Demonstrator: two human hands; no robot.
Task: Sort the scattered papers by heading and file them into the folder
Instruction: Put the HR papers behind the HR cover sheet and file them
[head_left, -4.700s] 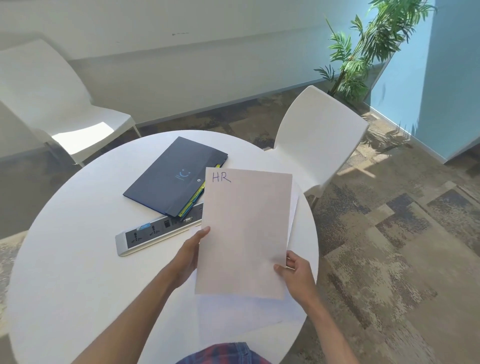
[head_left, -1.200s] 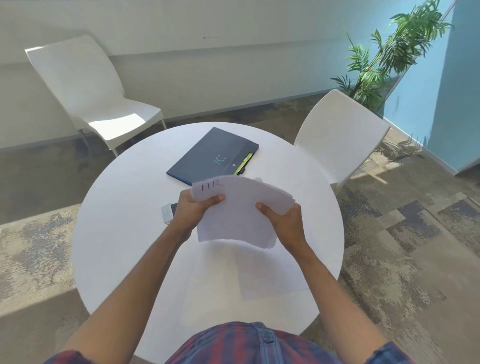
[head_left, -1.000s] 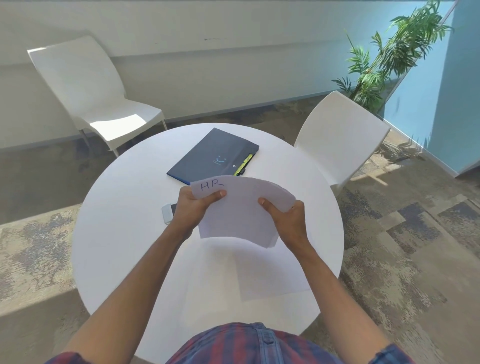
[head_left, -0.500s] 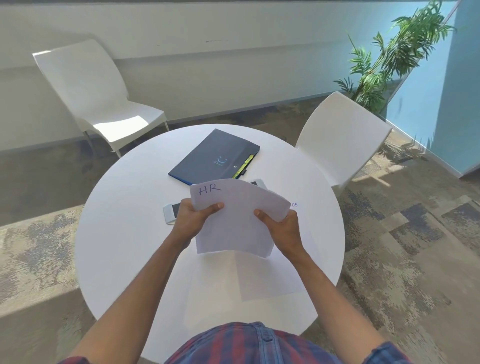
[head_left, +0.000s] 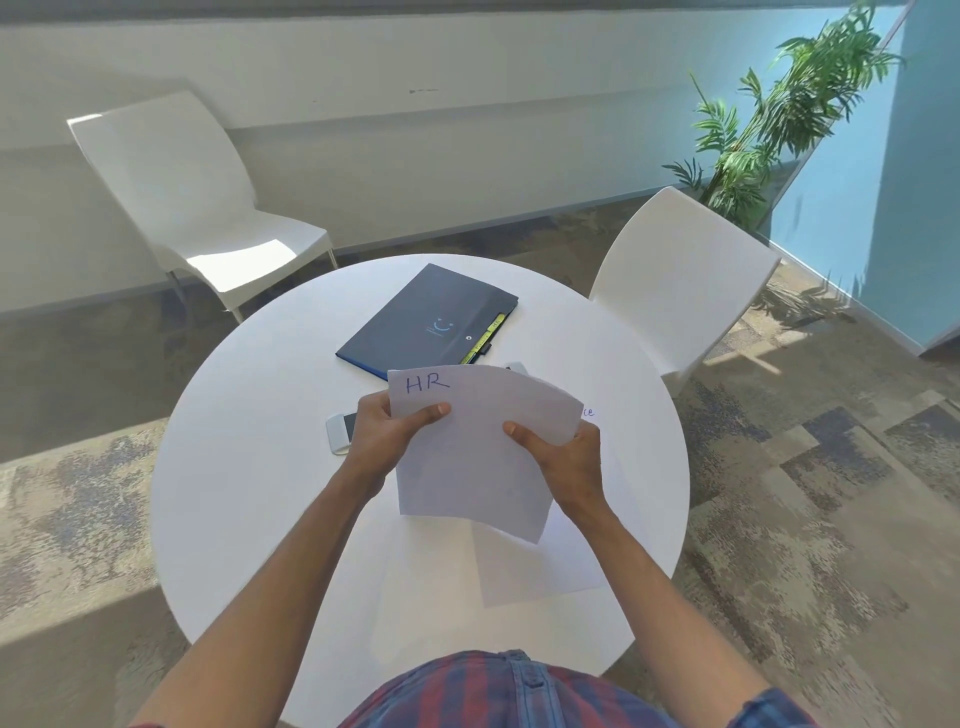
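Sunlit carpet surrounds a round white worktop (head_left: 249, 467), with two white chairs (head_left: 197, 208) beyond it and a green plant (head_left: 769, 119) in the far right corner by a blue wall.

Both hands hold a sheet headed "HR" (head_left: 467, 457) up above the worktop. The left hand (head_left: 382, 439) pinches the sheet's upper left edge, thumb laid across the front just under the heading, fingers curled behind. The right hand (head_left: 563, 460) grips the sheet's right side, thumb on the front and fingers behind, so the paper bows forward between the two grips. Whether more sheets lie behind the front one cannot be told.

Beyond the grips, farther from the person, a dark blue folder (head_left: 426, 322) lies closed and flat, with yellow-green tabs showing along its right edge. Just left of the left grip, a white power strip (head_left: 340, 434) pokes out from behind the hand. Below the grips, nearer the person, a loose white sheet (head_left: 540, 571) lies flat on the worktop. Right of the right grip, a bit of blue handwriting (head_left: 587, 413) shows on another sheet.
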